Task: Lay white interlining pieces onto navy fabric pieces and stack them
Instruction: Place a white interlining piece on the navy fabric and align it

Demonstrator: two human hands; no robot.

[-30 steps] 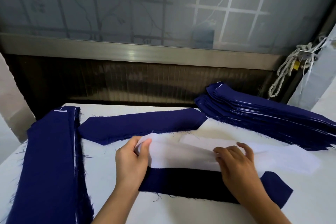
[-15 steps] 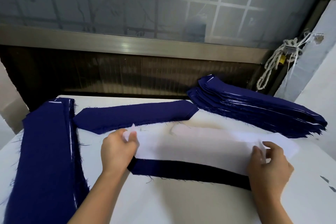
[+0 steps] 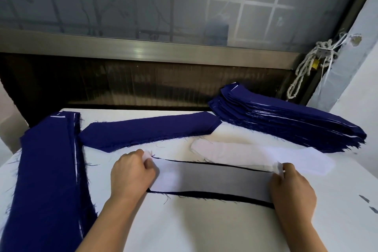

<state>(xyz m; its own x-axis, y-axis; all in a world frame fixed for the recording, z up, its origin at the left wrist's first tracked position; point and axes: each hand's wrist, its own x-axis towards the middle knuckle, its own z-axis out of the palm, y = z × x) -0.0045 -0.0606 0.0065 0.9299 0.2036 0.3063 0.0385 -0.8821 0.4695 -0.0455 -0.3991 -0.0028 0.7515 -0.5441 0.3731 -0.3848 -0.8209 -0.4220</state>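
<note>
1. The white interlining piece (image 3: 210,178) lies spread over a navy fabric piece (image 3: 214,195) in the middle of the worktop (image 3: 204,229). Only thin dark strips of navy show along its far and near sides.
2. The left hand (image 3: 133,172) pinches the sheet's left end and the right hand (image 3: 292,187) pinches its right end. The hands are well apart, with the sheet flat between them.
3. The interlining looks very thin and light, since the navy shows grey through it. It will likely wrinkle or drift if dragged, so a hold at both short ends seems best.
4. The navy cloth looks soft and limp, with frayed edges whose loose threads may snag. Its woven face probably grips the interlining a little.
5. For stacking, pinching both layers together at each end should keep them aligned.
6. The spare interlining pile (image 3: 235,152) lies just beyond, toward the right edge. A tall navy stack (image 3: 286,120) sits at the far right corner, and a long navy stack (image 3: 47,170) lies along the left edge.
</note>
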